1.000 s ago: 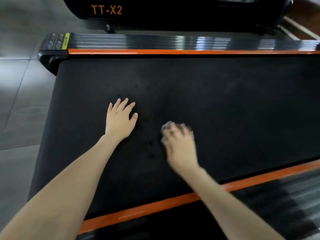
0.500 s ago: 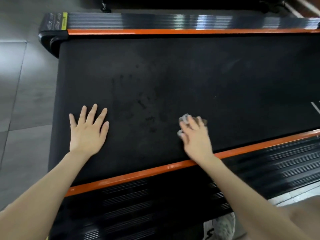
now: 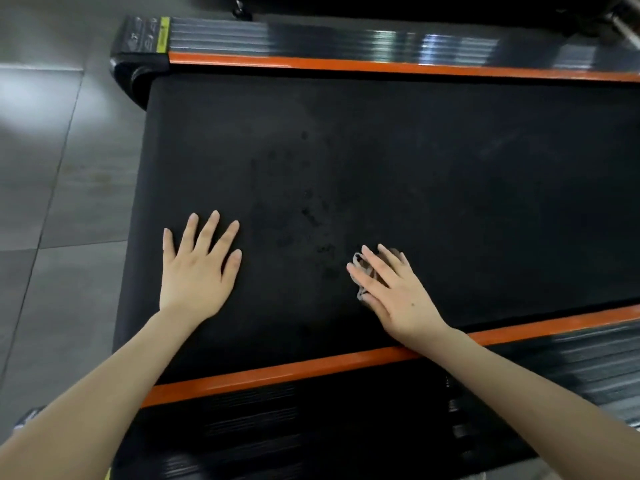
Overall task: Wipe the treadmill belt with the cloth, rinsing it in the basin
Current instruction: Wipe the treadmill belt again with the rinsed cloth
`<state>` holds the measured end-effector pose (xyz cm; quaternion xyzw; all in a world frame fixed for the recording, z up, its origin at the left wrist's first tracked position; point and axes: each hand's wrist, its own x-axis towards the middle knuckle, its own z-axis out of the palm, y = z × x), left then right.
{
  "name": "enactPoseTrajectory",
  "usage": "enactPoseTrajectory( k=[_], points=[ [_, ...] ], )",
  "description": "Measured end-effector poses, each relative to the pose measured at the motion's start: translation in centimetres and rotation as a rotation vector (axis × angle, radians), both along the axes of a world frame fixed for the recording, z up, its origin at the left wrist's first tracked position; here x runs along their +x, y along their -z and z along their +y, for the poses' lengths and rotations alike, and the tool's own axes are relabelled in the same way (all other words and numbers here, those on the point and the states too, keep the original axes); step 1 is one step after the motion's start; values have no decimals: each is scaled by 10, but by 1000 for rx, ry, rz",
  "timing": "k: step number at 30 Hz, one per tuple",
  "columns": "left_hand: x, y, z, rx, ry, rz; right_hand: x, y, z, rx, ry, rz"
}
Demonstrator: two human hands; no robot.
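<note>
The black treadmill belt fills the middle of the view, with dark wet spots near its centre. My right hand presses a small grey cloth flat on the belt near the close orange edge, fingers straight over it, so only the cloth's edges show. My left hand rests flat on the belt to the left, fingers spread, holding nothing. No basin is in view.
Orange strips and ribbed black side rails border the belt near and far. Grey floor tiles lie to the left. The base of another black machine stands beyond the far rail.
My right hand has drawn the cloth back toward the near orange edge. My left hand has shifted from the belt's middle to its left, nearer part.
</note>
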<state>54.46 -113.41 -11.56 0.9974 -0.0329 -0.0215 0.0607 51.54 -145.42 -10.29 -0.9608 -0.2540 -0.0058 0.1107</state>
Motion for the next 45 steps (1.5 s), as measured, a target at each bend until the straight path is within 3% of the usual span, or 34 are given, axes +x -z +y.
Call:
enactPoseTrajectory(
  k=[10, 19, 22, 27, 30, 32, 35, 37, 39, 42, 45],
  points=[
    [89, -1, -15, 104, -55, 24, 101, 5, 38, -31, -139, -171],
    [89, 4, -10, 40, -42, -65, 272, 6, 111, 153, 252, -133],
    [89, 4, -10, 38, -44, -74, 244, 2, 117, 185, 215, -165],
    [89, 7, -10, 58, -39, -79, 103, -1, 86, 167, -321, -109],
    [89, 7, -11, 61, -41, -85, 126, 4, 72, 114, -525, -151],
    [90, 6, -11, 57, -47, -83, 176, 7, 86, 111, -455, -210],
    [89, 6, -11, 46, -43, -72, 259, 3, 114, 187, -21, -124],
    [88, 4, -11, 44, -50, -72, 273, 9, 130, 175, 152, -130],
    [88, 4, -11, 40, -51, -63, 245, 10, 133, 174, 99, -164],
    [89, 3, -11, 31, -43, -54, 183, 10, 116, 166, -236, -152],
    [88, 3, -12, 29, -49, -52, 207, 4, 108, 179, -344, -151]
  ],
)
